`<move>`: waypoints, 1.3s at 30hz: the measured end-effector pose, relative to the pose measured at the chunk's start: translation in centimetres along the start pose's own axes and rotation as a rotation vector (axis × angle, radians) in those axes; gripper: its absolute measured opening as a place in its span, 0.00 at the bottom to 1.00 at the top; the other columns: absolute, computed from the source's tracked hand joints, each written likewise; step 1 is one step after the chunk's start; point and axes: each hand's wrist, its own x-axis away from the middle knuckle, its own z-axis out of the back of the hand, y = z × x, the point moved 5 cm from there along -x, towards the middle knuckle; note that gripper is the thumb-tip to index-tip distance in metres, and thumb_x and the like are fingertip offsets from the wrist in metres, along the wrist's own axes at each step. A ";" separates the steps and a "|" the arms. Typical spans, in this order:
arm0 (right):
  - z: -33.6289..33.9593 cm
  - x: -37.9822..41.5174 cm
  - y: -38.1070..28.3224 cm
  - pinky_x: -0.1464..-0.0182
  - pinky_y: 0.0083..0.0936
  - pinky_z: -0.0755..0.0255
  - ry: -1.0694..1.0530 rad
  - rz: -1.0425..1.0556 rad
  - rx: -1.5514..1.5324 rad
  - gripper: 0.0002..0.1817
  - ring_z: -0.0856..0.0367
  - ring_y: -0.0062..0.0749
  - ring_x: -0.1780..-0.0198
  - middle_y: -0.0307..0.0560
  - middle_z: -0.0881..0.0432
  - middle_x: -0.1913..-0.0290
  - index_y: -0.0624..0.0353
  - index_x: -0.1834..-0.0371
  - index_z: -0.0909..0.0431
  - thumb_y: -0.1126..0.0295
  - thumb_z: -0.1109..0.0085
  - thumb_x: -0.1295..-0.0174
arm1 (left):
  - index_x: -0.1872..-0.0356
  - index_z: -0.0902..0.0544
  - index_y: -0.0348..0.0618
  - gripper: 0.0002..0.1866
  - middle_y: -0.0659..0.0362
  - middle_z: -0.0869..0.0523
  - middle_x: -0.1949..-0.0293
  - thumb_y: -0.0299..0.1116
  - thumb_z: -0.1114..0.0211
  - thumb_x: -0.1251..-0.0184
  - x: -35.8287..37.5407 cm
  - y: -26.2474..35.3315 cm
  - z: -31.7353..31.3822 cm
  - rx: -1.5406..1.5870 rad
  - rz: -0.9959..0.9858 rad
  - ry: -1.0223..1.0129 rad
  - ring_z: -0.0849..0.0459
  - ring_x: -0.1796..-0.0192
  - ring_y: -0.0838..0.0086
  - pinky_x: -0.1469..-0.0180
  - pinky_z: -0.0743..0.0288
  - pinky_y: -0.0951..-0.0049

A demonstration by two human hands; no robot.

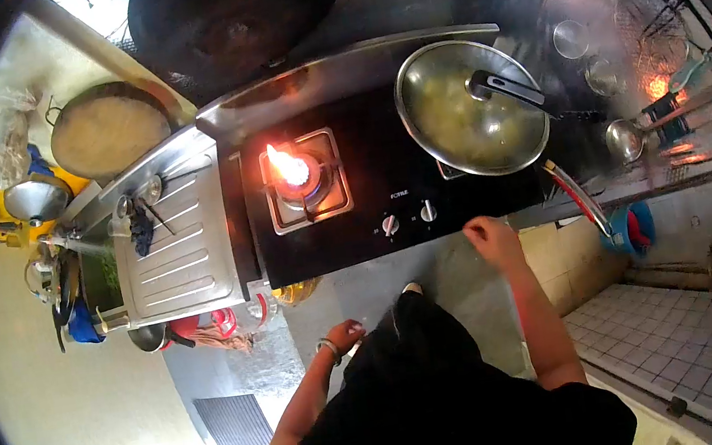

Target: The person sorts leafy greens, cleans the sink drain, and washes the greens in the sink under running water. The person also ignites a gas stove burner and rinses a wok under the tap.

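Note:
My right hand is just off the front edge of the black gas stove, right of its two knobs; its fingers are curled in, and whether they hold anything is too small to tell. My left hand hangs low beside my body, below the stove edge, fingers curled, its contents unclear. Flames burn on the left burner with no pan over it. A pan with a glass lid covers the right burner, its red-edged handle pointing toward the lower right.
Left of the stove, a steel drainboard holds ladles and a dark cloth. Behind stand a large black wok and a round pan. A ladle hangs at right, above a blue bucket.

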 end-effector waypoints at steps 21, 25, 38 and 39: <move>-14.3 -8.4 1.6 0.60 0.41 0.23 -0.456 0.119 1.074 0.16 0.17 0.48 0.64 0.56 0.17 0.67 0.60 0.71 0.17 0.66 0.57 0.39 | 0.53 0.22 0.39 0.21 0.56 0.15 0.63 0.42 0.34 0.44 14.5 -31.3 -9.0 0.339 0.483 0.084 0.16 0.63 0.71 0.59 0.24 0.72; -14.6 -8.6 2.6 0.63 0.42 0.23 -0.443 0.160 1.124 0.18 0.17 0.49 0.66 0.56 0.17 0.67 0.62 0.70 0.19 0.66 0.61 0.36 | 0.54 0.22 0.42 0.19 0.58 0.15 0.68 0.40 0.34 0.44 15.6 -31.0 -9.9 0.589 0.353 0.209 0.17 0.67 0.73 0.61 0.24 0.73; -14.2 -7.7 -0.3 0.67 0.41 0.22 -0.512 0.223 1.290 0.17 0.17 0.48 0.69 0.55 0.17 0.72 0.63 0.69 0.21 0.67 0.61 0.37 | 0.56 0.25 0.43 0.10 0.63 0.19 0.70 0.31 0.47 0.37 19.6 -37.5 -13.0 1.169 0.452 0.164 0.22 0.70 0.77 0.68 0.27 0.75; -14.2 -7.9 -0.1 0.67 0.41 0.22 -0.501 0.187 1.281 0.16 0.17 0.48 0.69 0.55 0.17 0.72 0.63 0.68 0.21 0.67 0.61 0.37 | 0.56 0.25 0.42 0.10 0.62 0.20 0.71 0.29 0.48 0.37 19.7 -37.5 -13.1 1.152 0.449 0.177 0.22 0.70 0.77 0.69 0.27 0.75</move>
